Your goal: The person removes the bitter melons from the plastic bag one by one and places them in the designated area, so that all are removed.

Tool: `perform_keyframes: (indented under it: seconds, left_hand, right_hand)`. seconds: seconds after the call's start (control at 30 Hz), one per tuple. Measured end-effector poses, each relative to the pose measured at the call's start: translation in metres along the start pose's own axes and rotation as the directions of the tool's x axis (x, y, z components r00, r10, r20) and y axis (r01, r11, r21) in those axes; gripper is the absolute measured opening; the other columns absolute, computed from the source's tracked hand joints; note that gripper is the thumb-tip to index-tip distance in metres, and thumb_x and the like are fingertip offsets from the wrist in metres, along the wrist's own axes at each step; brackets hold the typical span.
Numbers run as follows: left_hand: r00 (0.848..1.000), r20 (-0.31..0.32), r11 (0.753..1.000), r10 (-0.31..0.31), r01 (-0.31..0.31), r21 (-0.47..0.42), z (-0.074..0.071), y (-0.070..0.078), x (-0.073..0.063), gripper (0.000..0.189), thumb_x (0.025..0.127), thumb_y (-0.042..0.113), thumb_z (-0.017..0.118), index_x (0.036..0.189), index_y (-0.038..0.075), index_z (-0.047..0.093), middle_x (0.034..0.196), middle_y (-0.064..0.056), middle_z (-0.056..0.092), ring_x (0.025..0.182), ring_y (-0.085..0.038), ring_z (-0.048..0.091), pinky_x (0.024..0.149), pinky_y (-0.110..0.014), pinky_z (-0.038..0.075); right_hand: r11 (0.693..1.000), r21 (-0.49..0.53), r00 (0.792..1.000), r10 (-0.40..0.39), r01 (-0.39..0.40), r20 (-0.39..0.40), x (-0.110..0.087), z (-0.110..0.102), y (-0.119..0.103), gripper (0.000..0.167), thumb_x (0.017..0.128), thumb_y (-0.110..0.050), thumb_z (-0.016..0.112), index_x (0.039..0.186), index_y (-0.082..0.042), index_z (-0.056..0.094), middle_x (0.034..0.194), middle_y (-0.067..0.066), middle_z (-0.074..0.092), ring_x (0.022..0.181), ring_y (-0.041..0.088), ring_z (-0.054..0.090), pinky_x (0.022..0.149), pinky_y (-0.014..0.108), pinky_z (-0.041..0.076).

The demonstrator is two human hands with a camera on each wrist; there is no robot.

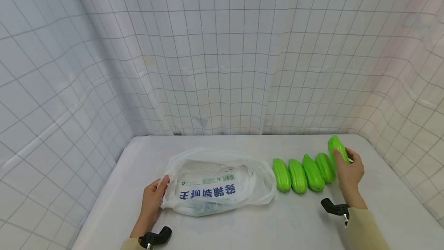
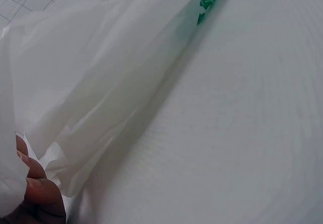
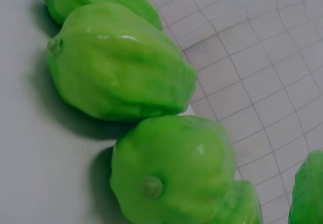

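My left hand (image 1: 151, 200) pinches the left side of the mouth of a white plastic bag (image 1: 194, 207), which lies on the table with its opening spread and blue lettering and a barcode showing. In the left wrist view, curled fingers (image 2: 43, 191) grip thin white film (image 2: 101, 67). At the far right, my right hand (image 1: 351, 171) holds a glossy green papaya (image 1: 336, 146), thumb on its near side. Left of this hand, several more green papayas (image 1: 297, 176) lie side by side. The right wrist view shows ribbed papayas (image 3: 121, 62) with stem nubs; its fingers are out of view.
A white table (image 1: 243, 230) carries everything. White cloth with a dark grid (image 1: 222, 68) hangs behind it and at both sides. The leftmost papaya (image 1: 281, 174) lies close to the bag's right edge.
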State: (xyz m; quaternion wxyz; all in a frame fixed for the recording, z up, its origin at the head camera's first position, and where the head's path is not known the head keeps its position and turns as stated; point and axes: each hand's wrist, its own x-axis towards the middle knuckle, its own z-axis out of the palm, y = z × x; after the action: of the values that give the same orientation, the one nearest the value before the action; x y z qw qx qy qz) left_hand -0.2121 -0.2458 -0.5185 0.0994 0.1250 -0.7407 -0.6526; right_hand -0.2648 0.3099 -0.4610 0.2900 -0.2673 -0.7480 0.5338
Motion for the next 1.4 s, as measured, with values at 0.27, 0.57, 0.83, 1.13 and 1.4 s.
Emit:
perform_keyframes:
  seconds: [0.27,0.57,0.83,1.13,1.4]
  left_hand:
    - [1.0,-0.013,1.0,0.003,-0.003,0.008,0.001,0.0,0.0,0.047,0.09,0.046,0.061,0.096,0.0,0.065,0.068,-0.002,0.053,0.064,-0.012,0.051,0.053,-0.024,0.043]
    - [1.0,-0.014,1.0,-0.013,0.013,0.004,0.001,-0.001,0.0,0.048,0.09,0.047,0.061,0.1,0.0,0.065,0.071,-0.003,0.056,0.065,-0.013,0.053,0.054,-0.024,0.044]
    - [1.0,-0.007,1.0,-0.025,0.025,-0.008,0.001,-0.001,-0.001,0.048,0.089,0.047,0.062,0.1,0.0,0.065,0.07,-0.004,0.056,0.063,-0.013,0.054,0.053,-0.024,0.045]
    - [1.0,-0.007,1.0,-0.015,0.015,-0.002,0.0,0.0,-0.001,0.049,0.09,0.047,0.061,0.1,0.0,0.065,0.071,-0.004,0.056,0.065,-0.014,0.054,0.054,-0.024,0.045]
    - [1.0,-0.009,1.0,-0.008,0.009,0.005,0.0,0.0,0.0,0.049,0.09,0.047,0.061,0.1,0.0,0.065,0.071,-0.004,0.056,0.065,-0.014,0.053,0.054,-0.024,0.044]
  right_hand:
    - [0.998,-0.058,1.0,-0.011,0.012,0.012,0.014,-0.004,0.009,0.06,0.089,-0.044,0.062,0.134,-0.005,0.051,0.127,0.011,0.051,0.104,0.017,0.043,0.078,0.025,0.031]
    - [0.993,-0.12,0.998,0.002,0.006,0.067,0.023,-0.008,0.016,0.063,0.093,-0.043,0.055,0.139,-0.002,0.043,0.136,0.019,0.045,0.121,0.033,0.038,0.094,0.043,0.03]
    - [0.992,-0.126,0.995,0.019,-0.007,0.1,0.027,-0.008,0.019,0.064,0.094,-0.04,0.052,0.141,0.002,0.038,0.14,0.023,0.038,0.127,0.039,0.033,0.101,0.052,0.026]
    - [0.986,-0.165,0.992,0.014,0.007,0.127,0.033,-0.009,0.029,0.063,0.095,-0.039,0.051,0.14,0.004,0.038,0.139,0.026,0.038,0.129,0.041,0.031,0.104,0.052,0.022]
    - [0.975,-0.222,0.986,0.011,0.027,0.166,0.033,-0.01,0.035,0.064,0.095,-0.039,0.051,0.138,0.007,0.038,0.137,0.029,0.038,0.126,0.045,0.032,0.102,0.053,0.023]
